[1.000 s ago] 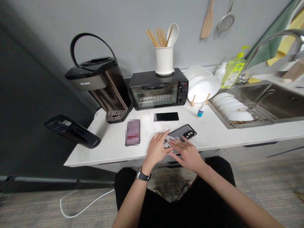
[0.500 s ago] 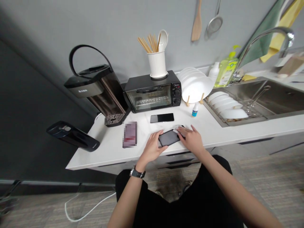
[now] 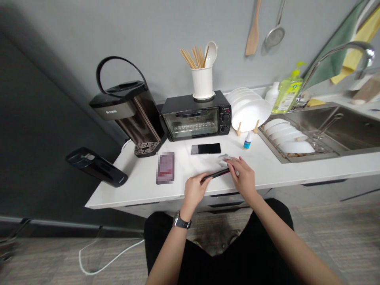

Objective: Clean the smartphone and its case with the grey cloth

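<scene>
My left hand (image 3: 195, 190) grips the left end of a dark phone (image 3: 218, 174), which is tipped up on edge above the counter's front. At its right end my right hand (image 3: 242, 174) holds the same phone between thumb and fingers. A crumpled white tissue (image 3: 224, 159) shows at the fingertips of my right hand, just behind the phone. Farther back, a second black phone (image 3: 206, 149) lies flat on the counter. A purple, pixelated item (image 3: 166, 168) lies to the left of my left hand. Behind my right hand stands a small white and blue bottle (image 3: 247, 141).
A toaster oven (image 3: 192, 120) carries a utensil holder (image 3: 203, 83). To its left are a water dispenser (image 3: 130, 114) and a dark flask (image 3: 101, 168). Racked plates (image 3: 251, 113) and a sink (image 3: 350, 126) with bowls (image 3: 292, 140) are at the right.
The held phone has gone from nearly flat, screen up, to tipped on edge. My right fingers have moved from its screen to its right end. The whole view has shifted slightly.
</scene>
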`<state>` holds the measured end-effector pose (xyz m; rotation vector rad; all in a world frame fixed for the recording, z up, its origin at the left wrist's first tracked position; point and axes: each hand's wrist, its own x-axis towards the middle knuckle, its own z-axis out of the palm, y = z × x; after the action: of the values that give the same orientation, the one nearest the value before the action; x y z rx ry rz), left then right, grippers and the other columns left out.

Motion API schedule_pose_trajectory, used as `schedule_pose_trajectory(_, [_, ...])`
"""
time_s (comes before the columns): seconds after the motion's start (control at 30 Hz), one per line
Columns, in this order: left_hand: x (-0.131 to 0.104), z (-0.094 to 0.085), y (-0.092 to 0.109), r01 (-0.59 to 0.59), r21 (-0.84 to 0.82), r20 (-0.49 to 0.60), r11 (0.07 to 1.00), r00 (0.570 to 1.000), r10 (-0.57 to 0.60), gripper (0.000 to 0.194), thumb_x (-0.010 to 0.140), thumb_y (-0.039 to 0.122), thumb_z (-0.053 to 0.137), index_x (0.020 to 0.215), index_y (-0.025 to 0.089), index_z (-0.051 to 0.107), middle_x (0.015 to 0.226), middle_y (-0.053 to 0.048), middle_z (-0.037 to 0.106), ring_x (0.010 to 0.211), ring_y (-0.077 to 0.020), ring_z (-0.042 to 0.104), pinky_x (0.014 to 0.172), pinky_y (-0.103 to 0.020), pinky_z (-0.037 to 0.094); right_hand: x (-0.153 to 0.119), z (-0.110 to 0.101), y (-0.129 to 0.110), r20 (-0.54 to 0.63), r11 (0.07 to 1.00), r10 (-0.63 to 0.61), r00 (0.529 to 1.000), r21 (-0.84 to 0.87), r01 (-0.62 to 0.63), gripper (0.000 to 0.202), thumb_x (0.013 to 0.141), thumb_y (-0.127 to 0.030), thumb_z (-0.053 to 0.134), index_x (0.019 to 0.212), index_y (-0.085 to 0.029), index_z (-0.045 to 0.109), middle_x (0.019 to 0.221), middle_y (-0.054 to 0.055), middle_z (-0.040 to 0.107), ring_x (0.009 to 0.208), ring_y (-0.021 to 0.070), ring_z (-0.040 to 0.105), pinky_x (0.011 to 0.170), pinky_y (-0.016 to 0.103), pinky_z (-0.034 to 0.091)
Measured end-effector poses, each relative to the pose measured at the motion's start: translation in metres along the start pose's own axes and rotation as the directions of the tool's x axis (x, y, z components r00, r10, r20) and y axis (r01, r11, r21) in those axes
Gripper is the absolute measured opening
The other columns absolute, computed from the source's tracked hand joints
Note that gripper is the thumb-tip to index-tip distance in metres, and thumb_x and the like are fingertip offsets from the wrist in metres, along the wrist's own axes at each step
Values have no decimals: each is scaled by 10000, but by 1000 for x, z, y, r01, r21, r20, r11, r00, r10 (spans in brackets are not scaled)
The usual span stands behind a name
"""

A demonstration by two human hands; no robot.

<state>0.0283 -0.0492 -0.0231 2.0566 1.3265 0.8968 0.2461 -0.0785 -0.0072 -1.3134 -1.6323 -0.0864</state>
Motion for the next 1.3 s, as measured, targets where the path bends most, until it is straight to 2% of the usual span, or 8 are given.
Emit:
schedule_pose_trajectory(0.2, [-4,3,6,-19,199,-45,980,999,28,170,995,263,648,1010,250,817,976,-60,836,859,-240,781,779,-323,567,-23,37,-34,65,980,-169,983,-94,174,320,1069,-161,460,1250,-244,711,1270,51,779,1295,228,675,1307,577,220])
schedule_pose_trajectory(0.43, [-5,7,-4,-38,242,-41,969,998,50,223,915,78,596,911,188,790,905,-108,800,854,-269,760,818,-367,572,-39,48,-41,128,895,-437,890,-38,445,525,1040,-51,375,1503,-207,566,1396,81,716,1475,210,518,1240,459,408])
schedule_pose_trajectory(0.63, [-4,3,5,-153,61,-75,986,985,157,258,1069,347,572,1051,208,789,943,-72,786,893,-232,748,829,-329,567,-9,14,13,161,951,-201,966,-204,232,487,1036,-122,398,1479,-227,572,1448,98,676,1470,264,526,1262,544,353])
schedule_pose_trajectory(0.73, [-1,2,7,-160,54,-59,986,985,163,267,1069,366,579,1048,206,792,931,-72,789,884,-231,753,817,-323,562,-3,11,11,144,962,-93,985,-244,126,429,1025,-207,449,1431,-178,584,1423,151,662,1522,337,443,1266,627,299])
schedule_pose_trajectory(0.93, [1,9,-4,-90,222,-36,971,994,100,151,989,171,625,989,168,776,910,-100,790,811,-251,749,770,-344,574,-30,38,-50,391,947,-266,881,-63,314,627,910,-158,476,1531,-77,449,1532,193,546,1614,354,217,1299,608,249])
schedule_pose_trajectory(1.03, [-1,10,-6,-101,236,-32,967,993,112,149,979,142,624,991,155,772,944,-117,789,865,-264,753,811,-357,576,-30,35,-38,423,913,-352,835,-42,406,673,892,-122,470,1563,-101,413,1542,173,548,1575,331,312,1306,604,233])
schedule_pose_trajectory(1.2, [0,5,5,-239,97,-38,966,969,244,239,1079,319,565,1087,211,778,992,-60,787,938,-209,749,832,-296,556,-5,11,17,291,955,-170,941,-189,231,657,849,-74,483,1505,-105,448,1477,206,557,1504,375,393,1253,665,301])
schedule_pose_trajectory(1.3, [2,5,6,-220,127,-62,967,971,229,223,1067,316,588,1058,204,781,936,-56,783,893,-209,750,792,-291,550,-5,15,4,260,973,-132,956,-148,175,663,820,-77,493,1482,-79,446,1440,232,542,1539,403,325,1243,701,303])
